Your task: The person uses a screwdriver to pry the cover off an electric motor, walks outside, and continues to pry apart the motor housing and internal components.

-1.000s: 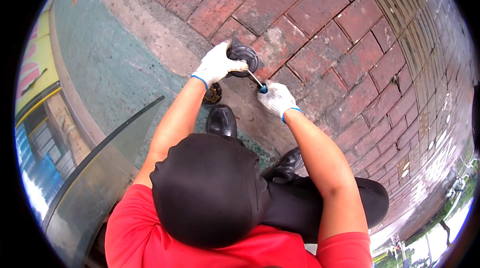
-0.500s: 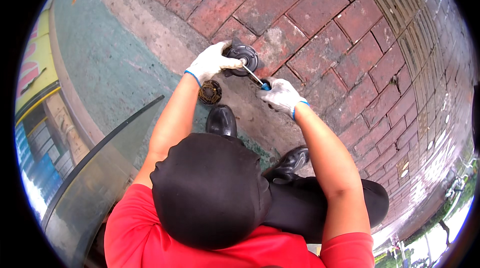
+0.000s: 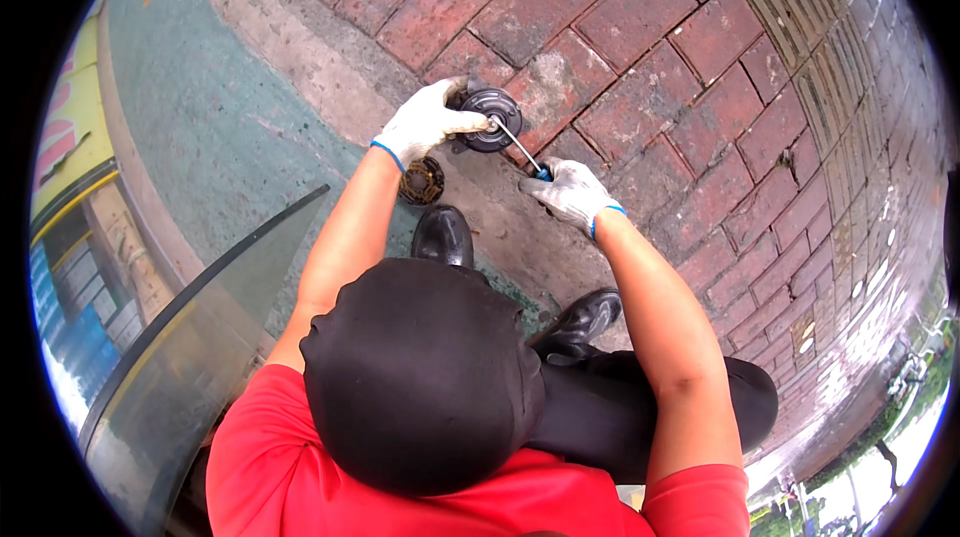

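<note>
Screwdriver work is underway: our left hand grips the round black cover on the brick pavement, our right hand clasps the handle. Next we likely need steady turning, tip seated.
</note>
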`<state>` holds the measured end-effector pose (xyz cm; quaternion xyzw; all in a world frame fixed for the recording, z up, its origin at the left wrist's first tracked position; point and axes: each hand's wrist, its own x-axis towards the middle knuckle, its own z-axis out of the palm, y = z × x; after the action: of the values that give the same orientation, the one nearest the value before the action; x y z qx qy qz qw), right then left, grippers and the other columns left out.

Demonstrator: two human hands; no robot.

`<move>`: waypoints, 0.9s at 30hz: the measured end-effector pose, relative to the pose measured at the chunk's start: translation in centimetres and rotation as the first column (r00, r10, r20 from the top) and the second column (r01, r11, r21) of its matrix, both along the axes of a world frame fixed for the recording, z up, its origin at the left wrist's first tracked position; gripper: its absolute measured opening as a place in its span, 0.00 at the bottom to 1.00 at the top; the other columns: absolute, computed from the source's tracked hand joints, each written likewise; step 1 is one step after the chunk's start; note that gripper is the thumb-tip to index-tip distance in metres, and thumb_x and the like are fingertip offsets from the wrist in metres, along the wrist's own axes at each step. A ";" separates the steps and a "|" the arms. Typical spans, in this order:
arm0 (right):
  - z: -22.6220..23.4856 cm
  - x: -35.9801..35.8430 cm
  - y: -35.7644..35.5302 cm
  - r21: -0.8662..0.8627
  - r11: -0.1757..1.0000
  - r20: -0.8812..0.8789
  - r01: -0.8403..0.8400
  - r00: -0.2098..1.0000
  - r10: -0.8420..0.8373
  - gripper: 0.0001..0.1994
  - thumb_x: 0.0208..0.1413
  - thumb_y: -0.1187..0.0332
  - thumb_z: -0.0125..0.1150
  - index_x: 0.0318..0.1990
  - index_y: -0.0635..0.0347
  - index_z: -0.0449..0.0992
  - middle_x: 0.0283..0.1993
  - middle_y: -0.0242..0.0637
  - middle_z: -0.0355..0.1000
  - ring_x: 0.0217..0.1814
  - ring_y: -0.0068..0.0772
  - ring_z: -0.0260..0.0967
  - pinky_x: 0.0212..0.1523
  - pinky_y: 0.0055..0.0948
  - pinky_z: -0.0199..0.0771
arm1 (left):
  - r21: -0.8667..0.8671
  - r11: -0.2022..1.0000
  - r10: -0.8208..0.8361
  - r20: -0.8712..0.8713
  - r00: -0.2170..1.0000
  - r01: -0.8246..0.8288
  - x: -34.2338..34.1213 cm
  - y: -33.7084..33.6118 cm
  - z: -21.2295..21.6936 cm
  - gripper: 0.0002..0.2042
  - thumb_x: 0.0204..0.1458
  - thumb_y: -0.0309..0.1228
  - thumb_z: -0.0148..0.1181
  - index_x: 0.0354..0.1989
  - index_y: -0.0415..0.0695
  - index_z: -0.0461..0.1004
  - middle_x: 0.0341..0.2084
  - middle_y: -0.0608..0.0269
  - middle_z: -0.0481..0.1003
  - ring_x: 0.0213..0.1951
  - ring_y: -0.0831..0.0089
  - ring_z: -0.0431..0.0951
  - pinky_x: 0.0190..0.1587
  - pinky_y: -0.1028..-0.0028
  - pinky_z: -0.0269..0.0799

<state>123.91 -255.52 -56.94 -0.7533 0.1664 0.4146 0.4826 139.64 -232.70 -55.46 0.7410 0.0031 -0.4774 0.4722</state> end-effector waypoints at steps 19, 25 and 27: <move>18.8 0.0 -3.7 -0.085 0.996 0.031 -0.002 1.000 0.004 0.27 0.58 0.64 0.60 0.66 0.57 0.71 0.37 0.50 0.75 0.40 0.43 0.76 0.42 0.41 0.75 | 0.173 0.983 0.000 0.355 0.935 -0.066 -4.9 -0.2 0.5 0.34 0.46 0.43 0.76 0.60 0.38 0.76 0.52 0.46 0.81 0.55 0.56 0.82 0.61 0.63 0.74; 19.3 -2.1 -1.0 -0.273 0.958 0.061 -0.089 0.992 0.109 0.31 0.55 0.70 0.58 0.70 0.58 0.65 0.52 0.57 0.75 0.54 0.66 0.75 0.55 0.50 0.74 | 0.259 0.966 -0.096 0.356 0.929 0.000 -4.4 -2.4 1.2 0.26 0.56 0.48 0.68 0.53 0.37 0.81 0.47 0.46 0.83 0.51 0.56 0.83 0.57 0.63 0.75; 18.9 -2.1 -0.6 -0.318 0.936 0.168 -0.148 0.963 0.210 0.34 0.53 0.72 0.59 0.70 0.60 0.62 0.57 0.59 0.73 0.55 0.66 0.74 0.54 0.52 0.75 | 0.321 0.947 -0.112 0.417 0.902 -0.031 -4.7 -2.9 1.1 0.27 0.58 0.52 0.64 0.51 0.37 0.82 0.47 0.42 0.82 0.51 0.52 0.83 0.56 0.63 0.75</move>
<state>121.77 -256.07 -38.00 -0.8679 0.1093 0.3492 0.3359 134.95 -235.60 -54.39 0.8943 -0.0393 -0.3052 0.3248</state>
